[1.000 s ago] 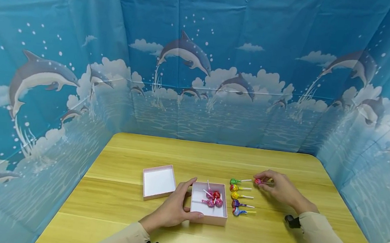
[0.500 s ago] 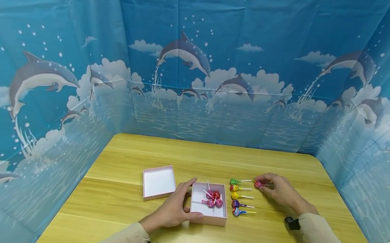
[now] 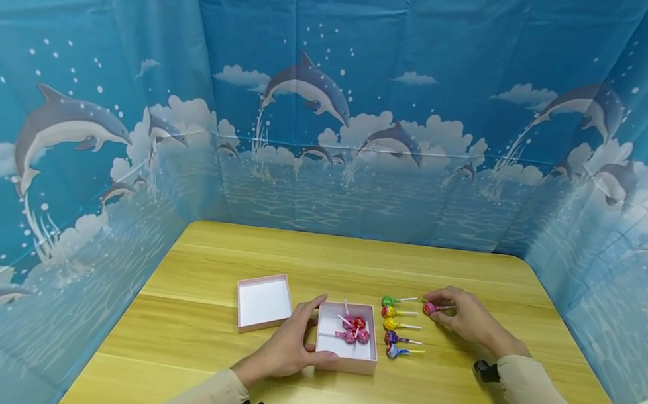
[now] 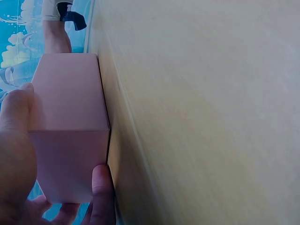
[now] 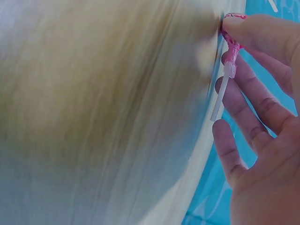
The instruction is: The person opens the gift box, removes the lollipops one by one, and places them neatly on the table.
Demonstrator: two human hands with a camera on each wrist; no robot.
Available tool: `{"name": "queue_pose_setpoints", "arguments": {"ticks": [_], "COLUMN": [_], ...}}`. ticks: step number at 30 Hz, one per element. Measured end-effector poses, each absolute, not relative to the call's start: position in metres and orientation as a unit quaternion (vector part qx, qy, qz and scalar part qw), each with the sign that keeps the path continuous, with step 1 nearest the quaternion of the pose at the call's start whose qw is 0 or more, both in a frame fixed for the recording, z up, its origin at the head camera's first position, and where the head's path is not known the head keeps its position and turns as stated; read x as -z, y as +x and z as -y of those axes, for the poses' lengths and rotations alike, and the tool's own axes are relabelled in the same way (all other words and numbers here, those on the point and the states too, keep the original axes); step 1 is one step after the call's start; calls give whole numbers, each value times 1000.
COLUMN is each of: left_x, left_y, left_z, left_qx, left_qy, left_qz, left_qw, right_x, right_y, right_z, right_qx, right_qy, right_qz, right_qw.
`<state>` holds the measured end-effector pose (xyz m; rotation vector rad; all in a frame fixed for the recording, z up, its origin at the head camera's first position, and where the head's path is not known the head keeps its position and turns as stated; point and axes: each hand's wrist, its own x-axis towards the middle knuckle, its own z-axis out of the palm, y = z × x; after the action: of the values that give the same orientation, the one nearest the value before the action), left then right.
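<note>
My left hand [image 3: 286, 348] grips the left side of a pale pink square box [image 3: 345, 364], thumb on the near wall and fingers round the far left corner. In the left wrist view the thumb and fingers span the box's outer walls [image 4: 70, 93]. Several pink and red lollipops [image 3: 350, 337] lie jumbled inside it. At the right, my right hand [image 3: 469, 318] pinches a pink-wrapped lollipop [image 3: 429, 309] by its head, low over the table. Its white stick [image 5: 219, 99] points back toward the palm in the right wrist view, where the thumb partly hides the head.
Between box and right hand runs a column of lollipops: green [image 3: 389, 301], red-yellow [image 3: 387, 312], yellow [image 3: 389, 324], purple [image 3: 391, 338] and blue [image 3: 393, 351], sticks pointing right. The box lid [image 3: 264, 302] lies inside-up at left. A dolphin-print curtain [image 3: 325, 189] surrounds the wooden table [image 3: 353, 259].
The right hand has shifted slightly toward the near side and right with the pink lollipop. My left hand and the box have stayed in place.
</note>
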<state>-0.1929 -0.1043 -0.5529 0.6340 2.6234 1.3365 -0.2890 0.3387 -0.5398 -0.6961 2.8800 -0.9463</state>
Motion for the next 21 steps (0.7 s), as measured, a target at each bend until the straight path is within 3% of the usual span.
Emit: {"name": "queue_pose_setpoints", "arguments": {"ticks": [16, 21], "left_x": [550, 549], "left_y": [-190, -191], "left_z": [104, 104], "left_qx": [-433, -429], "left_qy": [208, 210], "left_qz": [-875, -876], "left_qw": [62, 59], "right_x": [530, 526], "right_y": [-282, -279], "right_z": [-335, -332], "right_qx": [281, 266], "right_qy": [-223, -236], "right_qz": [-933, -935], "right_qw": [12, -17]}}
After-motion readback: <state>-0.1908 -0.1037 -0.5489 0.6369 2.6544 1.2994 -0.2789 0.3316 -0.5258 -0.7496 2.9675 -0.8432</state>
